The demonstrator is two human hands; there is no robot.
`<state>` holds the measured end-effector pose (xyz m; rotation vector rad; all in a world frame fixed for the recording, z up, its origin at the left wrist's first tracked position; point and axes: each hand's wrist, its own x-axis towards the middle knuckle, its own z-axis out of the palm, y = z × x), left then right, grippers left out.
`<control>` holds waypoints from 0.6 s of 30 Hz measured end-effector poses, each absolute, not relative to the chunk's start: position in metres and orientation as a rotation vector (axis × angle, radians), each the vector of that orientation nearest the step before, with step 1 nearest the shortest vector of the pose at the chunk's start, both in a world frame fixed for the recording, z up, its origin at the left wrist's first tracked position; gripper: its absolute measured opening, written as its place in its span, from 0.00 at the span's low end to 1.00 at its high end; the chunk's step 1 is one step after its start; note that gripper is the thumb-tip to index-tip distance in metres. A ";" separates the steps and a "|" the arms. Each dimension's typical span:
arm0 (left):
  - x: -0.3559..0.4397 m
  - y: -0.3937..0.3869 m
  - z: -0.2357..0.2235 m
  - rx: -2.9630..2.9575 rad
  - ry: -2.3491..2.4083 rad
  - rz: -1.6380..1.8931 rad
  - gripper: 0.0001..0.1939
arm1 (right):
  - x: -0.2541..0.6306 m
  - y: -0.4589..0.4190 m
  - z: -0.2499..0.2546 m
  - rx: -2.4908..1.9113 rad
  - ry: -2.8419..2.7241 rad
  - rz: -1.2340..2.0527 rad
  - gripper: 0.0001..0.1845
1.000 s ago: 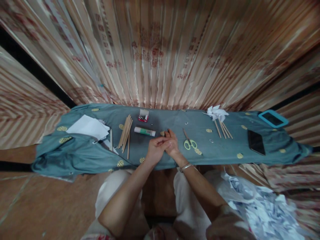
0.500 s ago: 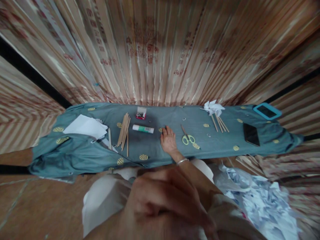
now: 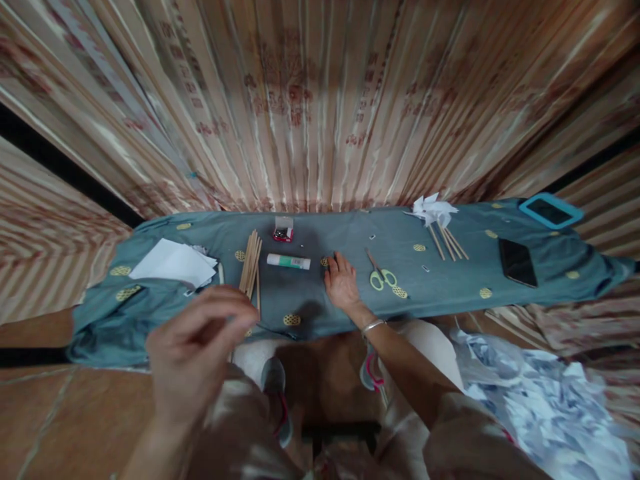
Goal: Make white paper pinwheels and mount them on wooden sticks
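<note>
Now the wooden sticks (image 3: 250,262), left of frame centre, lie pointing up-frame, above and right of the nearer left hand (image 3: 183,353); its fingers curl, blurred, any hold unclear; the right hand (image 3: 343,283) lies flat, seemingly empty.

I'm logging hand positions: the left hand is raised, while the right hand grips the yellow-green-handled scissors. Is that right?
No: the head view shows the right hand resting on the cloth, the scissors lying apart from it. The left hand is raised.
</note>
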<state>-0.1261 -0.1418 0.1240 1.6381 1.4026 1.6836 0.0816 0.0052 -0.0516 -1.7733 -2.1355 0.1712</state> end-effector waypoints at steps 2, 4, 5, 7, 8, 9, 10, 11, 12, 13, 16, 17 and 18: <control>-0.150 -0.109 0.115 1.603 1.568 1.695 0.10 | 0.082 0.005 -0.051 -1.779 -2.135 0.179 0.25; -0.182 -0.076 0.095 1.560 1.820 1.679 0.13 | 0.082 0.005 -0.051 -1.780 -2.133 0.185 0.25; -0.199 -0.061 0.083 1.556 1.930 1.620 0.13 | 0.082 0.005 -0.051 -1.778 -2.131 0.184 0.25; -0.230 -0.039 0.057 1.636 2.107 1.448 0.13 | 0.081 0.005 -0.051 -1.776 -2.125 0.177 0.24; -0.242 -0.033 0.044 1.706 2.197 1.353 0.13 | 0.081 0.005 -0.051 -1.779 -2.123 0.175 0.24; -0.253 -0.029 0.032 1.769 2.258 1.249 0.14 | 0.081 0.005 -0.050 -1.784 -2.124 0.176 0.24; -0.260 -0.027 0.021 1.808 2.327 1.179 0.16 | 0.081 0.005 -0.050 -1.789 -2.126 0.180 0.24; -0.266 -0.027 0.012 1.833 2.371 1.089 0.18 | 0.081 0.005 -0.050 -1.794 -2.129 0.184 0.24; -0.270 -0.028 0.005 1.842 2.393 1.036 0.20 | 0.081 0.005 -0.050 -1.797 -2.132 0.188 0.24; -0.272 -0.030 -0.001 1.844 2.397 0.999 0.20 | 0.081 0.005 -0.050 -1.798 -2.134 0.190 0.24; -0.275 -0.036 -0.009 1.773 2.429 0.983 0.19 | 0.082 0.005 -0.050 -1.799 -2.137 0.196 0.24; -0.275 -0.037 -0.009 1.737 2.440 0.987 0.18 | 0.082 0.005 -0.050 -1.800 -2.136 0.199 0.24; -0.275 -0.038 -0.008 1.701 2.448 0.990 0.18 | 0.082 0.005 -0.050 -1.798 -2.135 0.203 0.24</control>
